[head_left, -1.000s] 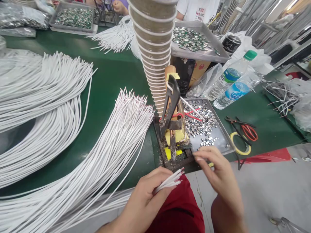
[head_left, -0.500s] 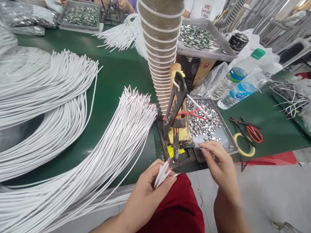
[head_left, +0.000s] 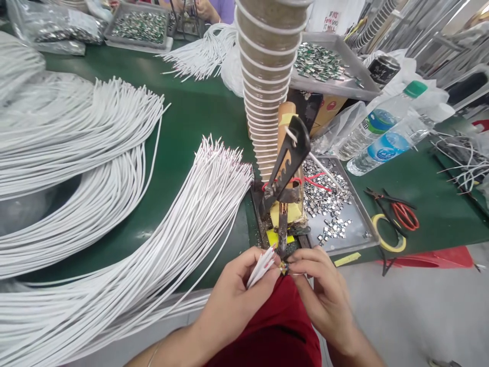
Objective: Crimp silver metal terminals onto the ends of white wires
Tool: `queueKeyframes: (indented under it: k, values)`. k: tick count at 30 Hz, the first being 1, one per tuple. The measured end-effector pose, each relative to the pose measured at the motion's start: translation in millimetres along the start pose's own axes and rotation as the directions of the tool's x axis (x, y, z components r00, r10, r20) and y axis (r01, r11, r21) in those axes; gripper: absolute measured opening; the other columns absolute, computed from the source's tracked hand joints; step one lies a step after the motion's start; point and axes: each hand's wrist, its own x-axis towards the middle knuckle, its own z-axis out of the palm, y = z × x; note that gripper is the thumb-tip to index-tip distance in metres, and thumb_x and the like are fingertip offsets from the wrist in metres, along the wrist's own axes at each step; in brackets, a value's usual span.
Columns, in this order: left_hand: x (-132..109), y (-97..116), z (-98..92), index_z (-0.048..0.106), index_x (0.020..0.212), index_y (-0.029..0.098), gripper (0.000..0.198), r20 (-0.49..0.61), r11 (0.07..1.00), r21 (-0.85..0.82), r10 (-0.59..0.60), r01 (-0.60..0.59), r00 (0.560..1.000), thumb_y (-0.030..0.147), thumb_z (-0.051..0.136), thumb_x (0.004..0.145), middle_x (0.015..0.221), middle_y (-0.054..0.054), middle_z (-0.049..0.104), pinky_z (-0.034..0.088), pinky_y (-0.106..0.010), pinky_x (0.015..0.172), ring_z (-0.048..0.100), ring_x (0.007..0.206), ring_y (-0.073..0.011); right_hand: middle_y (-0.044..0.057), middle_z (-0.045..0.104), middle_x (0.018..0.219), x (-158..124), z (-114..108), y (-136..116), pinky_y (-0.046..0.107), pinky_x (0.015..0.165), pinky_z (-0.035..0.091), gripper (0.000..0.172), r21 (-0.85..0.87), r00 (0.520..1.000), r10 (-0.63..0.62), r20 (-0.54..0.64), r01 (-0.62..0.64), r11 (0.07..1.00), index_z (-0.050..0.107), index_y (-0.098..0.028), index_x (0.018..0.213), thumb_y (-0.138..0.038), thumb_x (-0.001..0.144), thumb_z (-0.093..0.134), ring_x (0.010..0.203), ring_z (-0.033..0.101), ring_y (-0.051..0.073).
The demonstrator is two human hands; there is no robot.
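Observation:
My left hand (head_left: 233, 298) grips a small bunch of white cables (head_left: 261, 266) whose stripped ends point up toward the crimping tool (head_left: 283, 176). My right hand (head_left: 323, 293) pinches a tiny metal piece (head_left: 283, 267) against one cable tip, right beside the left thumb. Both hands meet at the table's near edge, just below the tool's base. A metal tray (head_left: 357, 224) with several small metal clips (head_left: 324, 196) lies right of the tool.
Large fans of white cables (head_left: 114, 214) cover the green table (head_left: 191, 122) on the left. A tall stack of paper cups (head_left: 267, 76) stands behind the tool. Water bottles (head_left: 382, 135), red-handled scissors (head_left: 401, 211) and a yellow tape ring (head_left: 387, 232) lie right. Other people work at the far side.
My right hand left the tray's edge and came down left to meet the left hand. The cable bunch in my left hand tipped more upright.

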Motion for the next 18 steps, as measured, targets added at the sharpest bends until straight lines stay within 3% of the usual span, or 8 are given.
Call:
queueKeyframes:
  k: [6, 13, 18]
  values:
    - [1.1, -0.5, 0.1, 0.061, 0.080, 0.021, 0.015, 0.006, 0.998, -0.023, 0.054, -0.054, 0.999, 0.025, 0.067, 0.093, 0.090, -0.001, 0.066, 0.050, -0.029, 0.083, 0.060, 0.085, -0.0185, 0.005, 0.073, 0.105, -1.8, -1.0, 0.2, 0.033, 0.083, 0.061, 0.032, -0.017, 0.999, -0.029, 0.018, 0.029, 0.999, 0.068, -0.025, 0.117, -0.002, 0.096, 0.063, 0.092, 0.071, 0.018]
    - [5.2, 4.1, -0.7, 0.062, 0.078, 0.020, 0.015, -0.015, 0.998, -0.021, 0.056, -0.056, 0.998, 0.021, 0.067, 0.092, 0.086, 0.001, 0.065, 0.049, -0.027, 0.079, 0.056, 0.078, -0.0160, 0.007, 0.075, 0.108, -6.8, 2.3, -0.3, 0.032, 0.083, 0.066, 0.029, -0.094, 0.995, -0.061, -0.079, 0.054, 0.994, 0.065, -0.024, 0.114, -0.001, 0.097, 0.061, 0.099, 0.076, 0.018]
    - [6.3, 5.8, -0.9, 0.064, 0.079, 0.020, 0.013, -0.049, 0.995, -0.062, 0.069, -0.072, 0.996, 0.019, 0.069, 0.092, 0.093, -0.001, 0.069, 0.051, -0.027, 0.084, 0.062, 0.085, -0.0172, 0.008, 0.079, 0.108, -5.4, 7.5, 1.0, 0.035, 0.083, 0.069, 0.028, -0.131, 0.992, -0.082, -0.094, 0.069, 0.989, 0.065, -0.025, 0.115, -0.003, 0.097, 0.062, 0.098, 0.079, 0.021]
